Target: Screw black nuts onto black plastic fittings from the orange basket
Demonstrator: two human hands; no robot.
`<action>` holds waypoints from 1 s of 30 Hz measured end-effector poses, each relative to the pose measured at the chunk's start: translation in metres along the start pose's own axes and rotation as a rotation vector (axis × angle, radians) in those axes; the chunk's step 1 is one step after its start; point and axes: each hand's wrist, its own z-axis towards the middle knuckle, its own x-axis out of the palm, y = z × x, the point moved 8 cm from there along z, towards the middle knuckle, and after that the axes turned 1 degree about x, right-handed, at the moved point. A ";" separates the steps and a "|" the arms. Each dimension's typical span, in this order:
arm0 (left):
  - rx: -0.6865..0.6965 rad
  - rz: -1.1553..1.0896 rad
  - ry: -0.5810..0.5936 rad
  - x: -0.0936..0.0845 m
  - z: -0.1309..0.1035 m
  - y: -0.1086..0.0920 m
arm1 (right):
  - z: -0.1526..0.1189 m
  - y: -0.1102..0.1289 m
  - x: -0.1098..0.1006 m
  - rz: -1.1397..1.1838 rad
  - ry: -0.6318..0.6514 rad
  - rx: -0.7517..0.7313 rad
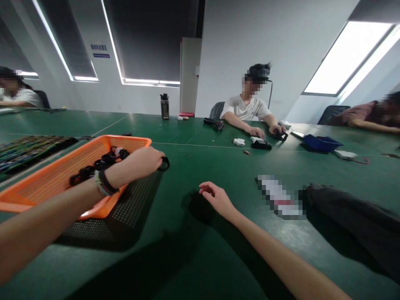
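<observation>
My left hand [142,163] is closed on a small black ring-shaped item [164,164], held just past the right rim of an orange basket [103,141]. Inside the basket lie several black coiled items [90,171], partly hidden behind my left forearm. Over the green table [181,171], toward the middle, my right hand [216,197] hovers with loosely curled fingers that are apart and hold nothing. Its shadow falls on the table just below it.
Circuit boards [31,152] lie left of the basket. A dark cloth [350,216] and a blurred pale packet [279,198] lie at right. Across the table, a person [246,106] handles black parts near a blue tray [321,143]. A bottle [164,106] stands farther back.
</observation>
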 end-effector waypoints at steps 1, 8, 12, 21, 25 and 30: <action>0.053 0.011 0.035 0.009 0.000 -0.024 | 0.004 -0.005 -0.003 0.038 -0.017 0.016; 0.371 0.042 0.259 0.065 0.001 -0.122 | 0.013 -0.014 -0.009 0.091 -0.028 0.044; 0.350 0.001 0.293 0.084 0.011 -0.120 | 0.012 -0.010 -0.004 0.103 -0.008 0.027; 0.222 0.004 0.204 0.040 0.020 -0.065 | 0.011 -0.010 -0.004 0.102 0.015 0.033; -0.015 0.095 0.065 0.001 0.028 0.012 | 0.009 -0.010 -0.004 0.113 0.046 0.038; -0.205 0.057 0.054 0.007 0.025 0.128 | 0.007 -0.012 -0.004 0.094 0.068 0.065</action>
